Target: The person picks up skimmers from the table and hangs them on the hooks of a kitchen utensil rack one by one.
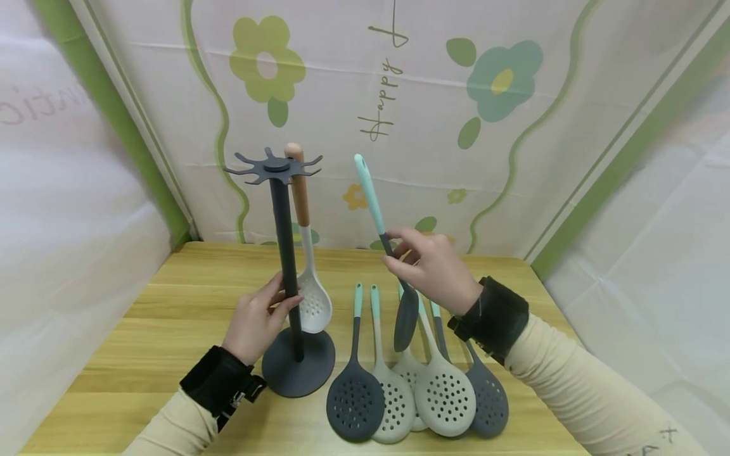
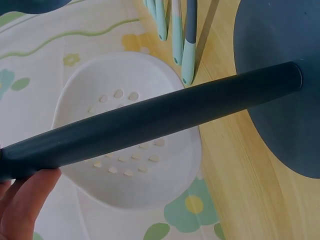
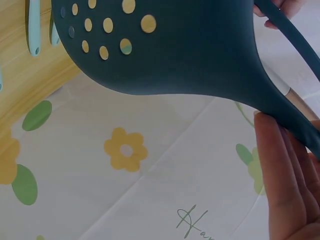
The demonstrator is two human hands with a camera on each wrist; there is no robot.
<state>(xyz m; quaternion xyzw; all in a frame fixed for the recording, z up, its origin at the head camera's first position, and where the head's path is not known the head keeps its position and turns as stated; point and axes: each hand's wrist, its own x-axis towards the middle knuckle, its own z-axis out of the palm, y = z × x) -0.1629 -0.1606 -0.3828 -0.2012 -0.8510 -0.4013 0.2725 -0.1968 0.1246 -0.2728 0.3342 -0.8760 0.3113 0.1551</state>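
Step in hand: hanging | dark skimmer (image 1: 406, 316) is pinched at its handle by the right hand (image 1: 436, 269), lifted above the worktop (image 1: 171, 297) | stand pole (image 1: 287, 253) is clasped by the left hand (image 1: 256, 320) | next, judged: handle's end must be brought up to a free hook (image 1: 310, 161).

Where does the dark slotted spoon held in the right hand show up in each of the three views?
Head: the dark slotted spoon is right of centre, held up by the right hand, mint handle end up.
Left wrist: only a dark sliver at the top left edge, too little to identify.
Right wrist: its perforated bowl fills the top, fingers on the neck.
Shared landmark: the mint-tipped handles lying on the wooden table.
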